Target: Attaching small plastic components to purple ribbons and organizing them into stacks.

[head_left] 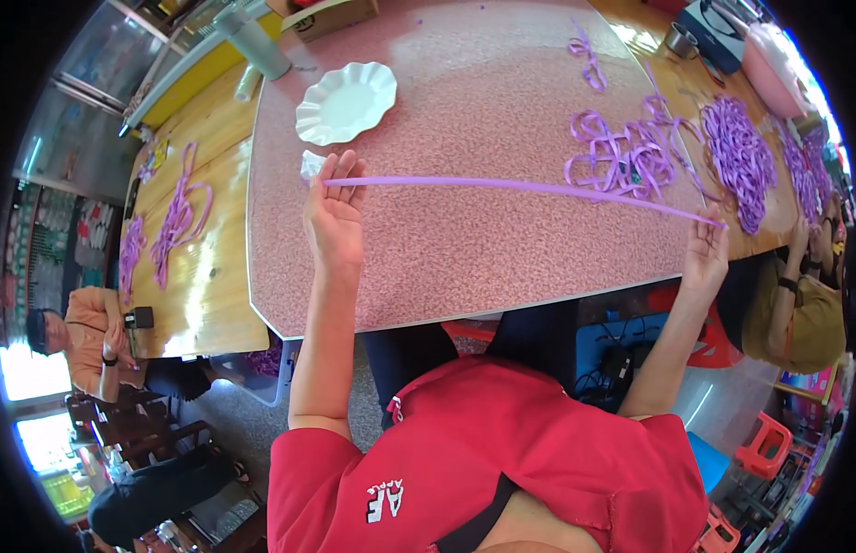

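Note:
A purple ribbon (501, 186) is stretched nearly straight above the pink speckled table (446, 258). My left hand (336, 217) pinches one end, its palm turned up beside a crumpled white tissue (312, 165). At the ribbon's other end, near the table's right edge, my right hand (706, 251) grips it between thumb and fingers. A loose tangle of purple ribbon (621, 157) lies beyond the stretched piece on the right, with a small dark green thing partly hidden in it. Behind my left hand sits a white scalloped plate (346, 103).
Wooden tables flank the pink one. A thick purple ribbon bundle (739, 161) lies to the right, thinner ribbon loops (179, 221) to the left. A pale tumbler (253, 41), a cardboard box (331, 17) and a metal cup (679, 41) stand farther back. People sit at both sides.

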{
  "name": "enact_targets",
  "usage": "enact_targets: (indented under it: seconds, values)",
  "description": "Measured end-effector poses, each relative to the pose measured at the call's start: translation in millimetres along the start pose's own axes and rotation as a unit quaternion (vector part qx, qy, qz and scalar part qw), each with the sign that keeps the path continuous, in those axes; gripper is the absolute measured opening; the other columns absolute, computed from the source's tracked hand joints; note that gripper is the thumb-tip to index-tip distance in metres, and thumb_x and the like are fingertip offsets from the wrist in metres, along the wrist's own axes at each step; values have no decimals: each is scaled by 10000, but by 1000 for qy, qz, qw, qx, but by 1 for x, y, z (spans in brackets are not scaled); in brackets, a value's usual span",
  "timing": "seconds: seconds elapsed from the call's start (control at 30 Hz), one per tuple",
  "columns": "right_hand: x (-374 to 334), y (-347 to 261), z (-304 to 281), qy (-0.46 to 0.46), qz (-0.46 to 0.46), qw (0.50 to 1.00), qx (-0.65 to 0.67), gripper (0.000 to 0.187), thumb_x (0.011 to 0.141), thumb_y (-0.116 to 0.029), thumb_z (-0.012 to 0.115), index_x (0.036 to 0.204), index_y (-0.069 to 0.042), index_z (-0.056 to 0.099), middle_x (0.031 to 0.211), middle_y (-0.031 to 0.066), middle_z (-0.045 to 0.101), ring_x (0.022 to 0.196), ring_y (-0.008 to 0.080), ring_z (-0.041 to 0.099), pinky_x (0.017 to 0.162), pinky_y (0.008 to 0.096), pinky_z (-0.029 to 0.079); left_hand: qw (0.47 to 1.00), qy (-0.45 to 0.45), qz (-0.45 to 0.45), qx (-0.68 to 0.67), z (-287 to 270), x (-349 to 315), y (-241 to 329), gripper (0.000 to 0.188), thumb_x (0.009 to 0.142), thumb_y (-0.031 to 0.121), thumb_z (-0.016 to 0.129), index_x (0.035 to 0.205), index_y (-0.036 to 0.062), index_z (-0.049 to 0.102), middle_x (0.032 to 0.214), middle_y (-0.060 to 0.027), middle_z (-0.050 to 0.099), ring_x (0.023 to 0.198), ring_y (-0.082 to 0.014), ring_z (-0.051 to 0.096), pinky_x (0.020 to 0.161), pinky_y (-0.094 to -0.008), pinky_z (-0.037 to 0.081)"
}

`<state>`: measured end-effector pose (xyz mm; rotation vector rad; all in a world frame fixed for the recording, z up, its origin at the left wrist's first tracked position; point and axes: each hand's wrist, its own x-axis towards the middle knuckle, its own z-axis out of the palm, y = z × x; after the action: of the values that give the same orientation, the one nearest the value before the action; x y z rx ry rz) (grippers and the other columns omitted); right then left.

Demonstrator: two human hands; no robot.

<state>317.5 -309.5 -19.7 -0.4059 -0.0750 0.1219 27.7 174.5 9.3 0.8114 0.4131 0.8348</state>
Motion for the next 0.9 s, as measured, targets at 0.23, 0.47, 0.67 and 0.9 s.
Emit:
enact_targets:
  seconds: [0.23, 0.47, 0.67, 0.9]
  values:
    - [-3, 0, 23, -37, 22, 998, -53, 174, 992, -110, 576, 1057, 46, 614, 930, 76, 627, 806, 144, 600, 773, 294, 504, 987, -88, 21, 136, 20, -18, 0, 446, 1073, 288, 365, 1276, -56, 564, 1198, -172, 668, 1125, -269, 635, 1024, -392, 468]
    - [-85, 116, 170, -284, -100, 751, -588, 173, 919, -25, 592, 1053, -16, 701, 718, -51, 532, 621, 38, 463, 531, 215, 342, 852, -287, 57, 434, 94, -66, 5, 387, 1069, 263, 425, 1188, -21, 660, 1036, -127, 729, 1011, -165, 654, 929, -324, 473]
    - [-107, 170, 203, -427, -150, 727, -516, 214, 818, 35, 720, 1023, -24, 701, 910, 96, 682, 782, 154, 652, 651, 264, 506, 802, -365, 84, 465, 123, -74, 4, 271, 1046, 185, 468, 1040, -9, 658, 873, -120, 693, 727, -210, 622, 683, -343, 491]
    - [-106, 177, 201, -455, -92, 747, -476, 226, 832, 39, 724, 1050, -11, 692, 968, 98, 695, 788, 145, 673, 646, 253, 536, 765, -393, 108, 499, 127, -74, 9, 215, 1020, 139, 483, 947, -7, 623, 805, -138, 633, 742, -302, 602, 723, -399, 475]
